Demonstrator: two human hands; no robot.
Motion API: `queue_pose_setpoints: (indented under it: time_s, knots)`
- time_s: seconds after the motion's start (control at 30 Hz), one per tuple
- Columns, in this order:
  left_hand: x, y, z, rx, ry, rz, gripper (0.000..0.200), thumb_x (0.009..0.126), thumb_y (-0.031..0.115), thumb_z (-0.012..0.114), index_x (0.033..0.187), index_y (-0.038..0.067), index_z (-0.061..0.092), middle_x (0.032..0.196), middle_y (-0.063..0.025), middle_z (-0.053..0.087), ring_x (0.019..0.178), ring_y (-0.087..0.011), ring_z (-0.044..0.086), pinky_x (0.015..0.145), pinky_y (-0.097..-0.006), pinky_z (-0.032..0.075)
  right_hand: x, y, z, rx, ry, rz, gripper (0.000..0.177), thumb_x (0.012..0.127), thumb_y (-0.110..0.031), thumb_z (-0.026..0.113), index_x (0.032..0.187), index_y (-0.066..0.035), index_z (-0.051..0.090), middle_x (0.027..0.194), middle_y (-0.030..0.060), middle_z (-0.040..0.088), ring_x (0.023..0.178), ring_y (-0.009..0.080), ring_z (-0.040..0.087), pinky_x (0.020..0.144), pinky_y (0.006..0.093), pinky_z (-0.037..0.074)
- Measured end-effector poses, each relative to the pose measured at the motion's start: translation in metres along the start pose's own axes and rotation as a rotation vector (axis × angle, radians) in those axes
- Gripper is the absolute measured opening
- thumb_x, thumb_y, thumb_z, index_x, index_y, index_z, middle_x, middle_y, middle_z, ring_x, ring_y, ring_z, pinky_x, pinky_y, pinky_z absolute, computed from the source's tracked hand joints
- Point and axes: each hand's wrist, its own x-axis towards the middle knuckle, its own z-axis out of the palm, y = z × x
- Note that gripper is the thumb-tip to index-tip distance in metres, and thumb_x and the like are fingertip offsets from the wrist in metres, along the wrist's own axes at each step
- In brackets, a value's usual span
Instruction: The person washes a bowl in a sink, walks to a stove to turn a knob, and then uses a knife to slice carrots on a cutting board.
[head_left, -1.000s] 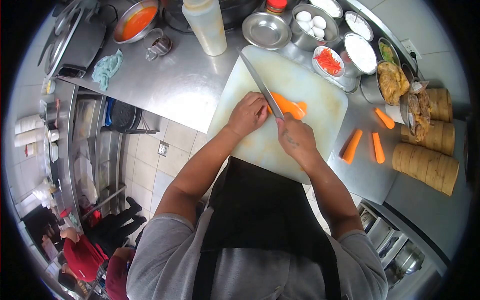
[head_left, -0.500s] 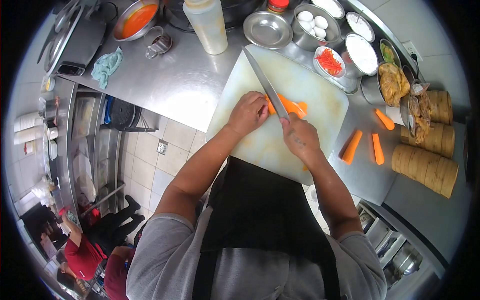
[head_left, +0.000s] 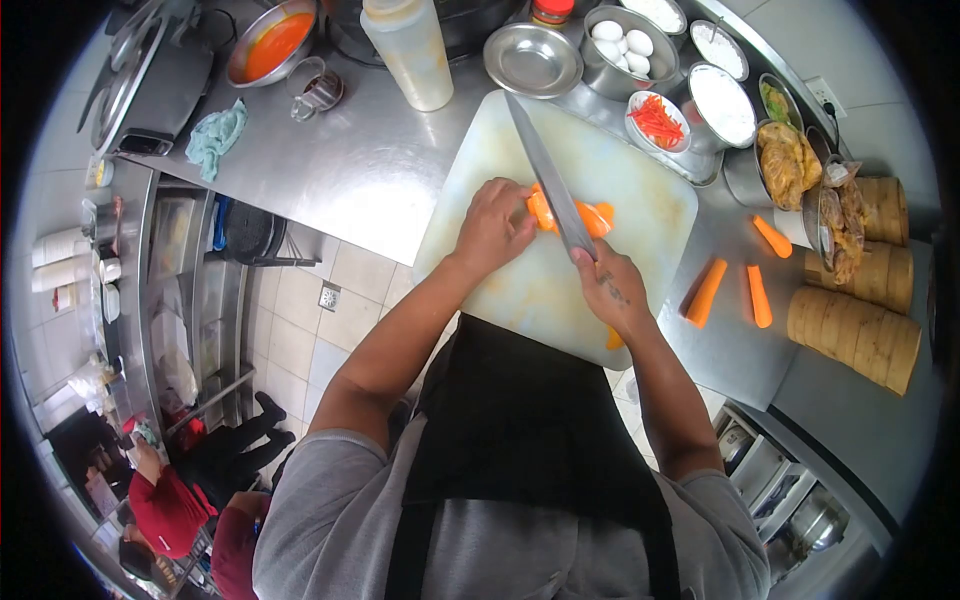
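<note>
On a white cutting board [head_left: 480, 150] lies a piece of orange carrot [head_left: 541, 207]. My left hand [head_left: 497, 228] holds it from the left with curled fingertips. My right hand [head_left: 612, 285] is wrapped around the handle of a long kitchen knife [head_left: 545, 165], whose blade points up and away across the carrot. Flat carrot slices [head_left: 598, 218] rest on the right side of the blade. The handle is mostly hidden in my right hand. Another orange piece [head_left: 614, 338] sits at the board's near edge.
Right of the board lie three peeled carrots [head_left: 706, 293]. Bamboo steamers [head_left: 855, 330] and bowls of chicken [head_left: 785, 165] stand beyond. Behind are a bowl of eggs [head_left: 622, 45], shredded carrot [head_left: 657, 122] and a squeeze bottle [head_left: 410, 60]. A person in red [head_left: 170, 510] is at lower left.
The knife and my right hand have shifted slightly right and nearer to me, and more of the carrot shows left of the blade. My left hand stays nearly in place.
</note>
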Motion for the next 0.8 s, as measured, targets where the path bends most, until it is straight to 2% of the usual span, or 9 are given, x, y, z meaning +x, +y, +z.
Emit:
queue_pose_setpoints:
  time_s: [0.1, 0.17, 0.2, 0.27, 0.4, 0.47, 0.57, 0.7, 0.8]
  knots:
    - [0.007, 0.007, -0.004, -0.047, -0.017, 0.002, 0.032, 0.072, 0.011, 0.077, 0.100, 0.003, 0.063, 0.104, -0.0125, 0.059, 0.099, -0.0313, 0.057, 0.089, -0.0409, 0.046, -0.004, 0.011, -0.002, 0.036, 0.046, 0.043, 0.042, 0.101, -0.038, 0.048, 0.105, 0.002, 0.059, 0.079, 0.0264, 0.066, 0.079, 0.0455, 0.065, 0.074, 0.0506, 0.050]
    - [0.011, 0.006, -0.003, 0.066, -0.061, 0.023, 0.033, 0.073, 0.006, 0.077, 0.103, 0.001, 0.064, 0.108, -0.0121, 0.058, 0.097, -0.0235, 0.059, 0.051, -0.0271, 0.055, -0.005, 0.022, -0.001, 0.094, 0.080, 0.088, 0.044, 0.101, -0.039, 0.048, 0.105, 0.003, 0.059, 0.080, 0.0271, 0.066, 0.080, 0.0458, 0.065, 0.074, 0.0504, 0.050]
    - [0.012, 0.006, -0.002, 0.065, -0.061, 0.027, 0.033, 0.073, 0.006, 0.077, 0.103, 0.001, 0.064, 0.108, -0.0121, 0.058, 0.097, -0.0235, 0.059, 0.051, -0.0271, 0.055, -0.004, 0.029, 0.002, 0.114, 0.112, 0.090, 0.046, 0.101, -0.040, 0.048, 0.106, 0.004, 0.059, 0.081, 0.0277, 0.066, 0.081, 0.0460, 0.065, 0.074, 0.0503, 0.050]
    - [0.014, 0.007, -0.001, 0.057, -0.068, -0.047, 0.029, 0.073, 0.012, 0.077, 0.097, 0.003, 0.065, 0.104, -0.0115, 0.057, 0.095, -0.0283, 0.057, 0.084, -0.0382, 0.048, -0.005, 0.034, 0.003, 0.138, 0.149, 0.093, 0.047, 0.101, -0.041, 0.048, 0.107, 0.005, 0.059, 0.081, 0.0284, 0.066, 0.081, 0.0463, 0.065, 0.074, 0.0503, 0.050]
    - [0.016, 0.013, -0.002, -0.041, -0.025, -0.117, 0.024, 0.074, 0.012, 0.077, 0.093, 0.002, 0.065, 0.096, -0.0110, 0.062, 0.083, -0.0240, 0.062, 0.072, -0.0340, 0.052, -0.010, 0.031, 0.000, 0.164, 0.108, 0.091, 0.051, 0.101, -0.041, 0.048, 0.111, 0.008, 0.059, 0.082, 0.0291, 0.066, 0.082, 0.0462, 0.066, 0.074, 0.0497, 0.050]
    - [0.022, 0.016, -0.007, -0.202, -0.122, -0.434, 0.022, 0.076, 0.013, 0.076, 0.090, 0.000, 0.065, 0.084, -0.0111, 0.067, 0.071, -0.0213, 0.065, 0.064, -0.0322, 0.053, -0.013, 0.031, 0.001, 0.197, 0.076, 0.103, 0.051, 0.101, -0.041, 0.049, 0.111, 0.008, 0.059, 0.082, 0.0290, 0.066, 0.082, 0.0460, 0.066, 0.074, 0.0493, 0.050]
    - [0.030, 0.027, -0.013, -0.034, -0.111, -0.496, 0.022, 0.077, 0.013, 0.075, 0.089, -0.003, 0.064, 0.075, -0.0115, 0.069, 0.069, -0.0219, 0.068, 0.066, -0.0338, 0.054, -0.016, 0.035, 0.004, 0.207, 0.126, 0.074, 0.048, 0.100, -0.040, 0.050, 0.108, 0.007, 0.059, 0.079, 0.0282, 0.066, 0.080, 0.0454, 0.066, 0.072, 0.0491, 0.050]
    - [0.035, 0.034, -0.002, -0.017, -0.130, -0.499, 0.026, 0.078, 0.015, 0.077, 0.092, -0.004, 0.066, 0.079, -0.0106, 0.069, 0.069, -0.0180, 0.067, 0.067, -0.0309, 0.054, -0.021, 0.033, 0.000, 0.225, 0.137, 0.104, 0.046, 0.100, -0.039, 0.052, 0.105, 0.006, 0.059, 0.076, 0.0277, 0.065, 0.076, 0.0452, 0.066, 0.070, 0.0484, 0.049]
    - [0.039, 0.045, 0.007, 0.093, -0.148, -0.437, 0.025, 0.081, 0.013, 0.071, 0.096, -0.005, 0.065, 0.078, -0.0153, 0.069, 0.072, -0.0263, 0.069, 0.069, -0.0358, 0.055, -0.023, 0.035, -0.003, 0.235, 0.143, 0.101, 0.044, 0.100, -0.038, 0.052, 0.104, 0.005, 0.059, 0.075, 0.0274, 0.065, 0.074, 0.0447, 0.065, 0.068, 0.0478, 0.049]
